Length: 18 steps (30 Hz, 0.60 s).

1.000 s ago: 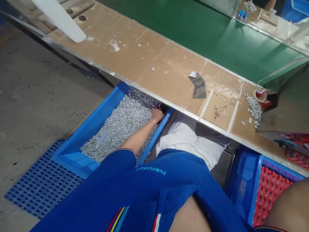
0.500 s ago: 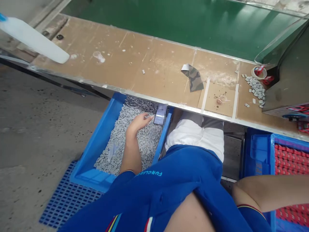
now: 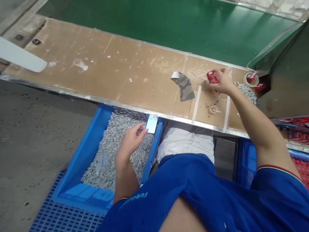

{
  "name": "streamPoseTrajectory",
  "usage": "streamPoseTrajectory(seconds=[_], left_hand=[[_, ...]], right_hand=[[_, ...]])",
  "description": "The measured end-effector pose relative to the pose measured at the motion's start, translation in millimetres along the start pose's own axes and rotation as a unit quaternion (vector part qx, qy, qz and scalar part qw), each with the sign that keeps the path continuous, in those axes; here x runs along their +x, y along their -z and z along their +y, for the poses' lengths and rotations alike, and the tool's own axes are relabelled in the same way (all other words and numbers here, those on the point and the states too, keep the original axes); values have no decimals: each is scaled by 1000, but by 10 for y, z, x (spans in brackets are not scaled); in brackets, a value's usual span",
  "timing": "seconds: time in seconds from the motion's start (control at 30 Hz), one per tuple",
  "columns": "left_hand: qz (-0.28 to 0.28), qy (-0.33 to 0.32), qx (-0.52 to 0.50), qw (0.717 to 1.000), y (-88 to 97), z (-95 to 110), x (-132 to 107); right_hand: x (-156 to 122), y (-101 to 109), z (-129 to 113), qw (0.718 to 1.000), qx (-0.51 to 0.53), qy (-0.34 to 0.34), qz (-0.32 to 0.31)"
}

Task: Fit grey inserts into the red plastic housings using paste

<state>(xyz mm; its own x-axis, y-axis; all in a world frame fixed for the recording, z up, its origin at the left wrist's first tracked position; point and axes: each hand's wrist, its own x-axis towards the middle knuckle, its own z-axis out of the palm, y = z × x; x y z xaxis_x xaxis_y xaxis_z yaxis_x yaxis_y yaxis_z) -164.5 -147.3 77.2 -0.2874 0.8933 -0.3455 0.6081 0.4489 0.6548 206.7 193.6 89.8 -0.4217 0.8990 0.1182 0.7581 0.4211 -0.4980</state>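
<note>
My left hand [image 3: 131,140] hovers over a blue bin [image 3: 74,161] filled with small flat grey pieces [image 3: 108,148]. Its fingers are apart, with thumb and fingertips close to the left edge of a lit phone [image 3: 152,124] at the bin's far right corner. Whether they touch the phone I cannot tell. Above the cardboard-covered bench, my right hand [image 3: 222,82] grips several small red toy cars [image 3: 212,77]; part of them is hidden by the fingers and slightly blurred. Just below that hand, a small round dish with a stick [image 3: 213,109] sits between two tape strips.
A camouflage-patterned scrap [image 3: 185,88] lies mid-bench. To the right are a tape roll [image 3: 251,79] with red cars by it and a pile of grey pieces [image 3: 248,93]. A white bottle [image 3: 21,56] is at far left. A crate of red pieces [image 3: 300,166] stands at my right.
My right hand has come up from the crate side to above the bench with red toy cars in it. My left hand stays by the phone, whose screen is brighter. The view has shifted right.
</note>
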Motion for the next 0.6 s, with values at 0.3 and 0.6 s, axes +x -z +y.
streamPoseTrajectory(seconds=[0.3,0.6], left_hand=[[57,-166,-44,984,-328,628,378],[39,-518,-160,839,-816,1694,652]], right_hand=[[7,61,-124,987,-133,67,-58],[-1170,346,-835,915,365,77,-151]])
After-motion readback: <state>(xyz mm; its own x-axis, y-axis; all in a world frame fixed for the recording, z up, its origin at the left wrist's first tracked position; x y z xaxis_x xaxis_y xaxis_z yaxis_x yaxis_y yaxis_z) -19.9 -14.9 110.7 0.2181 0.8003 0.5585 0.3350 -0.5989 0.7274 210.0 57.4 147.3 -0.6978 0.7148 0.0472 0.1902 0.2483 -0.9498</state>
